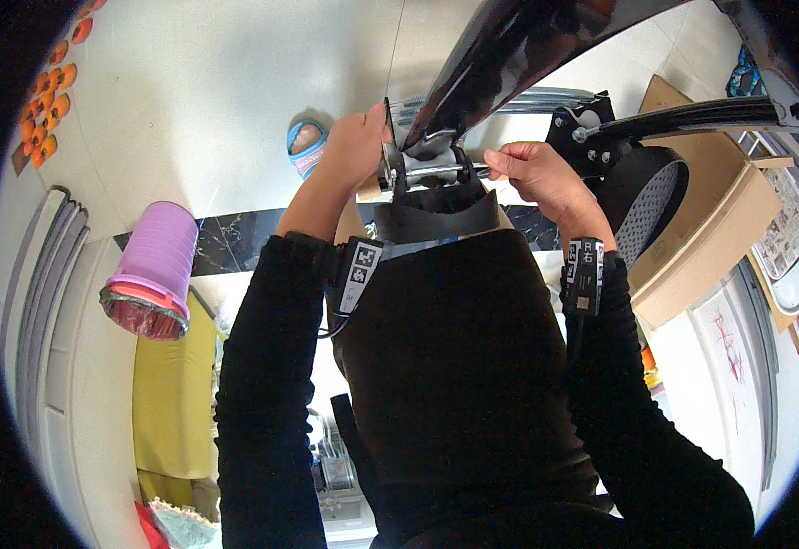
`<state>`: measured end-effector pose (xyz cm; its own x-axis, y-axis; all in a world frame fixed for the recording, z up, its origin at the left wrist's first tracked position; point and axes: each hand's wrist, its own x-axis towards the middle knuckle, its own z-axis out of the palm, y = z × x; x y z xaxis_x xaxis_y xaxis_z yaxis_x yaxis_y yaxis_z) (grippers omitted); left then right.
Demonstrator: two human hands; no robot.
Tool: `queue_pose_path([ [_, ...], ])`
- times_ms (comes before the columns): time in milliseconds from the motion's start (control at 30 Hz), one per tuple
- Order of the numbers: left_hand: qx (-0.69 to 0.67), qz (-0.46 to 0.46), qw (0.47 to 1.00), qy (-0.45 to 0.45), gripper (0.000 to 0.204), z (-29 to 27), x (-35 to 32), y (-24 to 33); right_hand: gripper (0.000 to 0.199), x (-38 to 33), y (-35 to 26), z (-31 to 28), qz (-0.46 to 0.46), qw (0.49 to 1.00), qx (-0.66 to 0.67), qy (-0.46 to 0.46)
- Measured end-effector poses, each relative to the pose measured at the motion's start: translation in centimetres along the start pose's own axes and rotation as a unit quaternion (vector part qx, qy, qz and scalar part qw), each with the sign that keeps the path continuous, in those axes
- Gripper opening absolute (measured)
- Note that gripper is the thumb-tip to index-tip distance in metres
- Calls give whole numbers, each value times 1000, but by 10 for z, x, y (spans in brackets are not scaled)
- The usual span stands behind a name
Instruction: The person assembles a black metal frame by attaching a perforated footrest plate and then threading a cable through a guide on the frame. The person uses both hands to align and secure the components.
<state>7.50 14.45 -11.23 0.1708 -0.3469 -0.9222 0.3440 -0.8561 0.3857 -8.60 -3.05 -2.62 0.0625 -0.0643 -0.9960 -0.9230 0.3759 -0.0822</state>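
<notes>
While the left hand grips the metal bracket under the black seat, the right hand pinches a small part at its side; the fitting looks unfinished, with the mesh backrest lying apart at the right.

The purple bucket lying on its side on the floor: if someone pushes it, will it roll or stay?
The purple bucket lies on its round side, so it would probably roll. It tapers, so likely in a curve. It looks like thin plastic, probably light.
</notes>
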Motion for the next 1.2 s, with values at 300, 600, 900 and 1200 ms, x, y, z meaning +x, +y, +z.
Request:
queue_pose_path([
  [300,91,125,988,4,27,1,8,-9,29,1,1,0,-7,1000,6,-3],
  [600,40,168,983,61,50,11,0,-1,34,4,3,2,-13,999,46,7],
  [900,-12,100,995,16,50,10,1,0,35,4,4,3,-14,999,44,11],
  [1200,26,139,988,57,46,14,5,-5,35,4,2,3,-18,999,30,10],
])
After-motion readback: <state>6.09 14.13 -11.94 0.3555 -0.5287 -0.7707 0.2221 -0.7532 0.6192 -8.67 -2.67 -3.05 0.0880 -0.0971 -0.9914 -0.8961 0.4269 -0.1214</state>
